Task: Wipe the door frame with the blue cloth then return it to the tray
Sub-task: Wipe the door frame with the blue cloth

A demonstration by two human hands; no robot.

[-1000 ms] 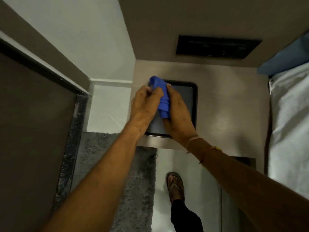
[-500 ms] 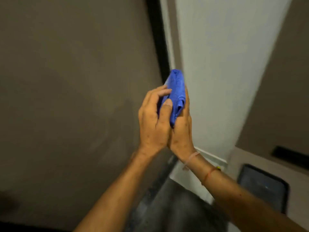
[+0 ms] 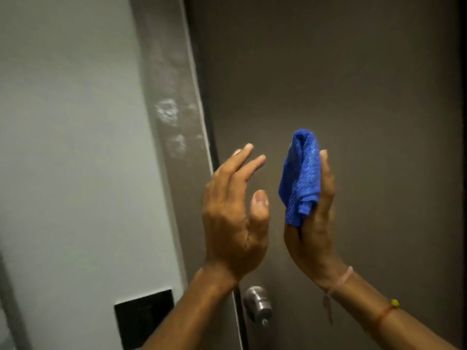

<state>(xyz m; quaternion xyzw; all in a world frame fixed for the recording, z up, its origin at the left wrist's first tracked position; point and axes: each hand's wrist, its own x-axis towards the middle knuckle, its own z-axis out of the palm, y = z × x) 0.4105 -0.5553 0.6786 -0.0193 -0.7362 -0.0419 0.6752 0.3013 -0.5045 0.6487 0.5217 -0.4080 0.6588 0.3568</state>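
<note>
A folded blue cloth [image 3: 302,178] rests against the palm and fingers of my right hand [image 3: 316,223], held upright in front of the dark brown door [image 3: 353,97]. My left hand [image 3: 235,213] is a short way to the left of the cloth, fingers spread, touching nothing. The grey-brown door frame [image 3: 171,109] runs as a slanted strip just left of my left hand and has pale smudges on it. The tray is out of view.
A pale wall [image 3: 70,147] lies left of the frame, with a black switch plate [image 3: 145,319] low on it. A metal door knob [image 3: 257,305] sits on the door below my hands.
The cloth was lifted from the tray in both hands and the view swung up to the door. My left hand has let go and moved left; only my right hand holds the cloth.
</note>
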